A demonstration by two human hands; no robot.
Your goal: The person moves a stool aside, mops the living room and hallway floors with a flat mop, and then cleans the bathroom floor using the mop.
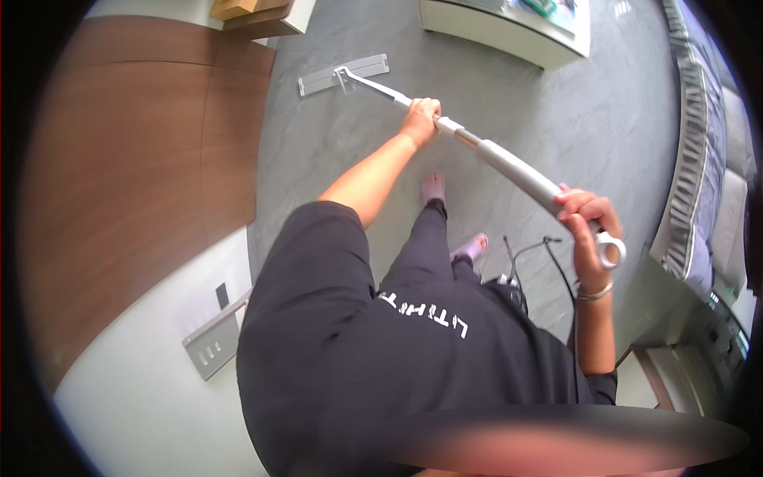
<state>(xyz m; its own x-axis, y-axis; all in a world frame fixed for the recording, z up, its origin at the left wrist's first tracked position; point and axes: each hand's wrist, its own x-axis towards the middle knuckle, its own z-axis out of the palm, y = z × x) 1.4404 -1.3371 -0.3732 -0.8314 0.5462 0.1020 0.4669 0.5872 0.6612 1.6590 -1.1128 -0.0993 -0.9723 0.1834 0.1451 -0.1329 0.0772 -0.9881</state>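
A flat mop with a long handle [518,170] slants across the view in front of my body. My left hand [422,121] is wrapped around the lower part of the pole. Near the top end, my right hand [587,223] grips the thick grey sleeve, just below a white hanging ring [612,250]. At the far end, the grey rectangular mop head [372,64] lies on the grey floor [334,143], joined to the pole by a white hinged bracket [343,76]. Whatever pad is under the head is hidden.
Brown wood panelling [149,131] runs along the left, above a white wall section with a grey switch plate [211,346]. A white low table [501,39] stands ahead. A fabric sofa [694,161] lines the right. A black cable [560,268] hangs by my right arm.
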